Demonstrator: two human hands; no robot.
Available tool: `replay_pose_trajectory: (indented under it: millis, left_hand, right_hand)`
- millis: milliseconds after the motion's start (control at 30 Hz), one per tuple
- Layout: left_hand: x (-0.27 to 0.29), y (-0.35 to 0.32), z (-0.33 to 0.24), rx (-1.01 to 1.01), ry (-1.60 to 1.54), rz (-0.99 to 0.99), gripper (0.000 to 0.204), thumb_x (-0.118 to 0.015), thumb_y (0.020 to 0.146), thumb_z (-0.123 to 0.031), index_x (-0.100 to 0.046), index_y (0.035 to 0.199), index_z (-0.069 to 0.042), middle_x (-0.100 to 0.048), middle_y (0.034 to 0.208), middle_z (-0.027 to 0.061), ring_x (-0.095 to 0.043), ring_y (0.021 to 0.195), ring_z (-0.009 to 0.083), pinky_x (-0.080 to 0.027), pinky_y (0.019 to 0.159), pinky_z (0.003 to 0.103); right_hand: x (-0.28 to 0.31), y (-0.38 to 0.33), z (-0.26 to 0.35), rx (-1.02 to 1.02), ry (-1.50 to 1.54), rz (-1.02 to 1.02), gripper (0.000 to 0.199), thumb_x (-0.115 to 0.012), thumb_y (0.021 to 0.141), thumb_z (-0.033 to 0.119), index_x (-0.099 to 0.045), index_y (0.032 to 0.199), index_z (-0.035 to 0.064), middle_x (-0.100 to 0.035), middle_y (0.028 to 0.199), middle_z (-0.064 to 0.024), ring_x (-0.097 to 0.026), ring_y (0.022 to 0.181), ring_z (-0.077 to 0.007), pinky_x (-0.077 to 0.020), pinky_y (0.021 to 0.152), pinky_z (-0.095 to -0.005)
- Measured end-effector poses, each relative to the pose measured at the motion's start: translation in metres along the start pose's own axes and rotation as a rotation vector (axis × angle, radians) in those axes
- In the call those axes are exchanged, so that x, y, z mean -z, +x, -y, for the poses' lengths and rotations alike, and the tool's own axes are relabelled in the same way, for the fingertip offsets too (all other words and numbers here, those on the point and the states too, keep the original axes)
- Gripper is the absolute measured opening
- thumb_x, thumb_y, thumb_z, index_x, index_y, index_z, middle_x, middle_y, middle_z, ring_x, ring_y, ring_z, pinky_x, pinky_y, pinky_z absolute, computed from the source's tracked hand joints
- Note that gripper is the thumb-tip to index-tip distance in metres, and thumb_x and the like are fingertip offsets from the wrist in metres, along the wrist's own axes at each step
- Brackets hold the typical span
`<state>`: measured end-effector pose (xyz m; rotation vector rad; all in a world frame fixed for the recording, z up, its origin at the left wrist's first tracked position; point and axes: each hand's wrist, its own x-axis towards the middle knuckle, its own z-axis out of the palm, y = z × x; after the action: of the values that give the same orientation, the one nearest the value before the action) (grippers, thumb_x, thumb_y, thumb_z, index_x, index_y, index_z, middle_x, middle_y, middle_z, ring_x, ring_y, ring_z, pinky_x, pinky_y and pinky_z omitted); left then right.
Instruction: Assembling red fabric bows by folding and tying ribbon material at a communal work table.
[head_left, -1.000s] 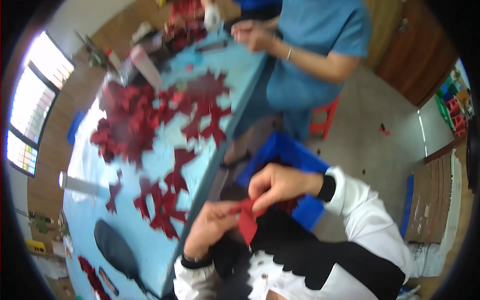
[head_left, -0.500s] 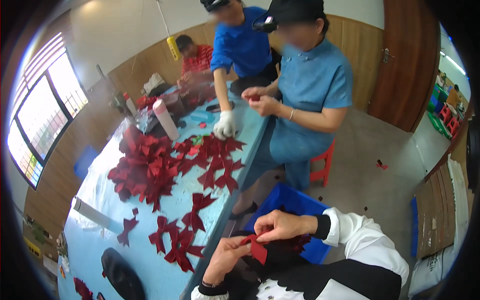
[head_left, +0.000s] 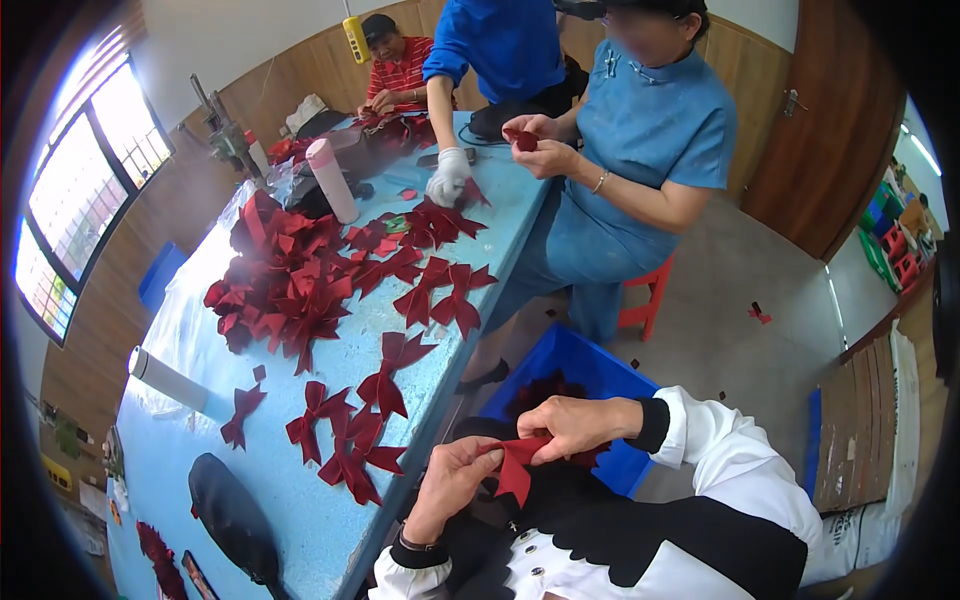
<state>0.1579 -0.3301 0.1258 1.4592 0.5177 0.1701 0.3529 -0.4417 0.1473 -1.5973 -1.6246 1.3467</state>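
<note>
A red fabric bow (head_left: 515,474) is stretched between my two hands over my lap, its pointed tail hanging down. My left hand (head_left: 452,484) pinches its left part between thumb and fingers. On the right side, my right hand (head_left: 572,428) grips the same bow with fingers curled round it. Just behind my hands stands a blue plastic bin (head_left: 548,358) with dark red bows in it. Several finished-looking red bows (head_left: 352,440) lie on the blue table (head_left: 290,500) to my left, near its edge.
A large heap of red bows (head_left: 290,270) covers the table's middle. Around it are a pink bottle (head_left: 332,182), a pale tumbler (head_left: 168,378) and a black pouch (head_left: 232,520). A co-worker in blue (head_left: 650,130) sits beyond the bin; another's gloved hand (head_left: 449,178) touches bows.
My hands have drawn slightly apart, and more of the bow shows between them. The view has shifted a little. Across the table, the gloved hand stays over the bows.
</note>
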Motion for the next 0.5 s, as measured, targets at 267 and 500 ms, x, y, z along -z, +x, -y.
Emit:
replay_pose_trajectory:
  millis: [267, 500]
  left_hand:
    - [0.002, 0.008, -0.001, -0.068, 0.041, 0.02, 0.019, -0.057, 0.088, -0.006, -0.062, 0.1, 0.008, -0.066, 0.081, 0.0062, -0.062, 0.073, 0.0102, -0.05, 0.066, 0.022]
    - [-0.008, 0.013, -0.02, -0.04, 0.215, 0.148, 0.016, -0.054, 0.088, -0.001, -0.062, 0.099, 0.007, -0.067, 0.081, 0.0078, -0.061, 0.073, 0.0102, -0.049, 0.068, 0.021]
  right_hand:
    - [-0.025, 0.004, -0.054, 0.215, -0.563, -0.357, 0.028, -0.066, 0.079, 0.025, -0.058, 0.085, -0.0007, -0.061, 0.077, -0.0152, -0.061, 0.067, -0.0296, -0.0485, 0.062, -0.0339]
    - [-0.023, 0.002, -0.046, 0.426, 0.189, -0.123, 0.028, -0.061, 0.084, 0.019, -0.059, 0.104, -0.0008, -0.063, 0.09, -0.0136, -0.063, 0.076, -0.0212, -0.0483, 0.073, -0.029]
